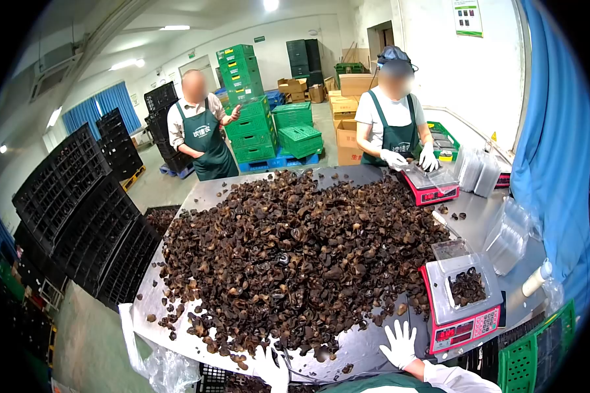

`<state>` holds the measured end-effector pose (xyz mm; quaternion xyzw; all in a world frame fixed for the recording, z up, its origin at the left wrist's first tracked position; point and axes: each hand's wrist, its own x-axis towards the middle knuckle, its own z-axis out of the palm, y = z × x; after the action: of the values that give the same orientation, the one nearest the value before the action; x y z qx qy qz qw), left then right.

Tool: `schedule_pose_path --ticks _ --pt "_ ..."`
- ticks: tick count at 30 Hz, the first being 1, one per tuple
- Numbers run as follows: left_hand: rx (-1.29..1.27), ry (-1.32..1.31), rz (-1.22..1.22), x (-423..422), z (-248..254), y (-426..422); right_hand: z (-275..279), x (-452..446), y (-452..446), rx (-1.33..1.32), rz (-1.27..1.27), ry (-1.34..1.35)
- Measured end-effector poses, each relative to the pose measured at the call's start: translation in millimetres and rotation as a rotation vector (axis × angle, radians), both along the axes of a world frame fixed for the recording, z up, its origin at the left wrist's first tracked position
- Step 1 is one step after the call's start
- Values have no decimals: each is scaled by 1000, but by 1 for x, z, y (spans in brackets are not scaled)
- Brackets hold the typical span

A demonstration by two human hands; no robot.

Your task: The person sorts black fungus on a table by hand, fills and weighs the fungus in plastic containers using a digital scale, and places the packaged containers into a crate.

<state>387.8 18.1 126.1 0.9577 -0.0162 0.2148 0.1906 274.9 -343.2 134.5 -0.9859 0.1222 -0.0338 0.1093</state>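
Observation:
A broad heap of dark brown pieces that look like wood ear mushrooms (308, 255) covers much of the metal table (357, 354). At its near edge is my left hand (270, 368), in a white glove, fingers spread and holding nothing. My right hand (400, 345), gloved too, lies open with fingers apart on the bare metal, just left of a red digital scale (464, 331). On that scale sits a clear plastic box (490, 285) with some mushroom pieces (467, 287) in it. The scale's red display is lit, but I cannot read it.
Across the table, a person in white gloves (394, 118) works at another red scale (432, 187). Another person (202, 134) stands at the far left. Stacked clear boxes (509, 236) and a white roll (537, 278) lie right. Black crates (78, 203) lean left; a green crate (537, 350) stands near right.

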Motion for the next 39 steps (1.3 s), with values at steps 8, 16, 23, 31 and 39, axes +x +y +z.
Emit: schedule_pose_path --ticks 8,16,23,31,39 --pt "-102 12 -18 1 -3 1 -1 0 0 6 1 0" --pt "-50 -37 4 1 -6 0 -4 0 -2 52 5 -21" --pt "72 -76 -4 -2 8 -3 -1 -1 -2 77 7 -25" --pt "-22 -43 -17 0 2 -1 0 0 -2 102 5 -19" --pt "-35 -24 -6 2 -8 2 0 0 -3 103 10 -27"
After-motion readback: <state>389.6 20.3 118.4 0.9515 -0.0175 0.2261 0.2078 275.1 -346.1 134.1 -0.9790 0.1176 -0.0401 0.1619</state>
